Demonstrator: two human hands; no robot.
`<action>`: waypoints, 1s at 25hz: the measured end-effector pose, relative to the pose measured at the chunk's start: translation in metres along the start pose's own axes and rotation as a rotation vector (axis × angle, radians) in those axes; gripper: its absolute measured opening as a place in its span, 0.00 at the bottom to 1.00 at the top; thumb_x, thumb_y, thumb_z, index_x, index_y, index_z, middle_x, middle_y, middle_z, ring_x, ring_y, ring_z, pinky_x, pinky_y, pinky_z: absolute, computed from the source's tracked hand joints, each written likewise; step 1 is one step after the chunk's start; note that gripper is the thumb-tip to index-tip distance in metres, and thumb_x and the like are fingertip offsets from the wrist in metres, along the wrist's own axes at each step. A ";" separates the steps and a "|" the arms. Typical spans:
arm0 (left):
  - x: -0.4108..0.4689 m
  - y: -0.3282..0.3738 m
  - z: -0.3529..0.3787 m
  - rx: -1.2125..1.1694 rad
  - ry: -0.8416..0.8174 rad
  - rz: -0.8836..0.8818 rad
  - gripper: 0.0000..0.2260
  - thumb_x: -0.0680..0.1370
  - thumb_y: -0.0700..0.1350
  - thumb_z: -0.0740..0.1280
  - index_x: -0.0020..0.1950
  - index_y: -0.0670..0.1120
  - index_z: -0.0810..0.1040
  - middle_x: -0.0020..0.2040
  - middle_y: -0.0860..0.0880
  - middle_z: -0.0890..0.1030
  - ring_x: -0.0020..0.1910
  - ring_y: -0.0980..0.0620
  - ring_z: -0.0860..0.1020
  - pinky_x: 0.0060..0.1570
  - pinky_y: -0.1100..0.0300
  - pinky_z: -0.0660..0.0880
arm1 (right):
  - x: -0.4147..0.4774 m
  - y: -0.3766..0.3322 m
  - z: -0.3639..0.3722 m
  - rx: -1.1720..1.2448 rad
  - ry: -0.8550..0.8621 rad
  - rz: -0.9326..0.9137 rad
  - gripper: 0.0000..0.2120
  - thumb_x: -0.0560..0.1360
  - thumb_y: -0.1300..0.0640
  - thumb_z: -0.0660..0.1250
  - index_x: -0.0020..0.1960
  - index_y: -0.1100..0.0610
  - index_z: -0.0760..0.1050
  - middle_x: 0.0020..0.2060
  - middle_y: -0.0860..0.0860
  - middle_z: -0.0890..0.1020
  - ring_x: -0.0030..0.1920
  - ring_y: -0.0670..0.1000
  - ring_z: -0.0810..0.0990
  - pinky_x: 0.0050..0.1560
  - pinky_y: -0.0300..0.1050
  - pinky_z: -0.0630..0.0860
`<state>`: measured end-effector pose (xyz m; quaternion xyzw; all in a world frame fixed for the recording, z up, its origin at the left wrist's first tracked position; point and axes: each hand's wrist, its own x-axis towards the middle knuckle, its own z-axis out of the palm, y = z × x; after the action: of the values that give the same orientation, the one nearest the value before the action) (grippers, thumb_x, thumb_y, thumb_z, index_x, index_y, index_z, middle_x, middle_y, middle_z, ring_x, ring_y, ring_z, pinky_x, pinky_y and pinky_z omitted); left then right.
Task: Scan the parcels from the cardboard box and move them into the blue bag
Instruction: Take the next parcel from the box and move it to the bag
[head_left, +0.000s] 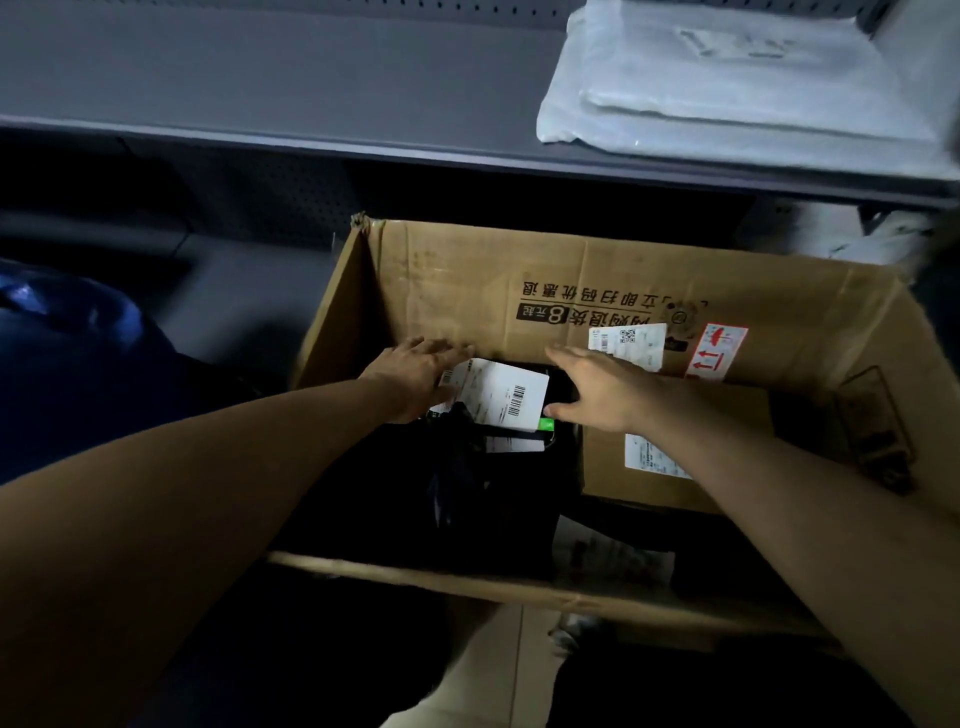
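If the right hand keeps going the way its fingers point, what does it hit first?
Probably the black parcel with the white label: the right hand points left and slightly away, nearly touching it. Beyond is the cardboard box wall. Depth is unclear.

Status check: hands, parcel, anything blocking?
Left hand and right hand open, on black parcel inside cardboard box. Not lifted. Blue bag left, path unobstructed.

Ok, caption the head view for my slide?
Both hands reach into the cardboard box around a labelled black parcel.
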<state>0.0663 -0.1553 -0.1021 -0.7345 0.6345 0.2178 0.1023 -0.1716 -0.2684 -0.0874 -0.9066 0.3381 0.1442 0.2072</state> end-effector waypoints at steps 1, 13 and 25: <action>0.006 -0.004 0.006 0.003 -0.004 -0.008 0.33 0.82 0.58 0.62 0.81 0.59 0.48 0.82 0.50 0.52 0.80 0.44 0.51 0.76 0.45 0.56 | 0.006 0.002 0.007 -0.008 -0.006 0.003 0.43 0.76 0.44 0.71 0.82 0.55 0.51 0.80 0.52 0.57 0.78 0.54 0.60 0.75 0.53 0.63; 0.058 -0.023 0.048 0.056 -0.036 -0.010 0.52 0.72 0.62 0.73 0.82 0.47 0.43 0.82 0.49 0.49 0.81 0.47 0.48 0.76 0.47 0.55 | 0.051 0.014 0.051 -0.157 -0.029 0.002 0.62 0.64 0.33 0.76 0.82 0.57 0.46 0.80 0.52 0.56 0.77 0.54 0.58 0.75 0.49 0.61; 0.049 -0.012 0.039 0.034 0.085 0.041 0.42 0.73 0.55 0.73 0.80 0.44 0.57 0.76 0.45 0.64 0.74 0.43 0.62 0.73 0.51 0.62 | 0.047 0.014 0.045 -0.172 0.067 -0.014 0.56 0.60 0.36 0.80 0.78 0.56 0.59 0.70 0.51 0.68 0.69 0.54 0.67 0.67 0.51 0.69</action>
<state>0.0758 -0.1798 -0.1602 -0.7280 0.6569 0.1775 0.0830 -0.1523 -0.2824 -0.1491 -0.9278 0.3246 0.1409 0.1181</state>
